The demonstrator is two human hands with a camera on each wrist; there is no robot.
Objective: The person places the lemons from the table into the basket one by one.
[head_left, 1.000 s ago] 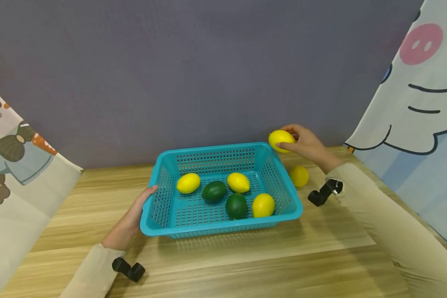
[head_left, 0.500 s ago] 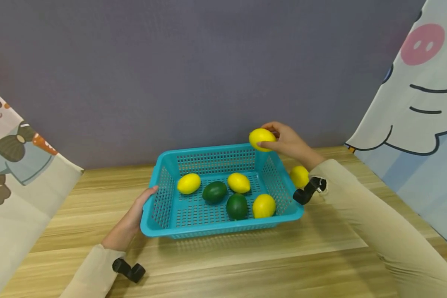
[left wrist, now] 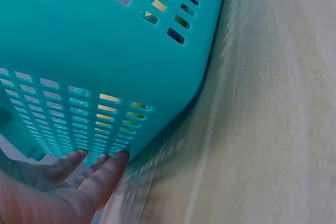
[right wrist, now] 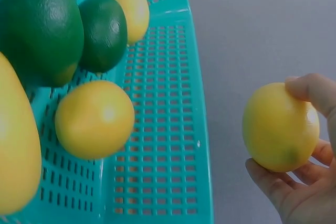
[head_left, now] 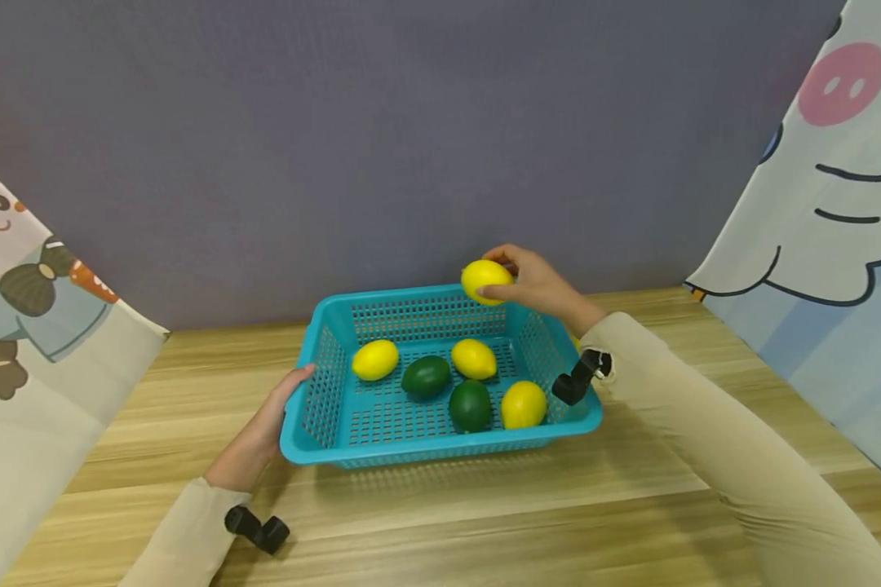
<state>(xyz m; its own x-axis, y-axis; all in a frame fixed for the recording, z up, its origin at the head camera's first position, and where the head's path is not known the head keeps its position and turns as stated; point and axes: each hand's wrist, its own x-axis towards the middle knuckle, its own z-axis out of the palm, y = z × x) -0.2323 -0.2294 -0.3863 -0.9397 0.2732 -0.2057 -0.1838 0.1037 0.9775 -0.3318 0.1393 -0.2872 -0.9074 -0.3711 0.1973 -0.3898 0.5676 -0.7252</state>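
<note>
A turquoise plastic basket (head_left: 440,444) with slotted walls stands on the table. Inside lie three yellow lemons, among them the near one (head_left: 524,405), and two dark green avocados, one near the middle (head_left: 426,377). My left hand (head_left: 267,420) holds the basket's left end, thumb over the rim; the left wrist view shows its fingertips (left wrist: 122,156) at the outer slotted wall. Over the back rim, toward the right, my right hand (head_left: 543,285) grips another lemon (head_left: 484,281) between thumb and fingers. In the right wrist view this lemon (right wrist: 281,127) appears beyond the basket's wall.
Beyond the basket's right side, a further lemon (head_left: 577,343) is almost wholly hidden by the right sleeve. A grey wall (head_left: 411,147) rises behind the wooden table (head_left: 411,522). Cartoon-printed cloths hang at the left (head_left: 51,326) and right (head_left: 815,269).
My right hand has carried its lemon leftward, from beside the basket's back right corner to over the back rim. The right forearm now covers most of the lemon outside. My left hand keeps its place.
</note>
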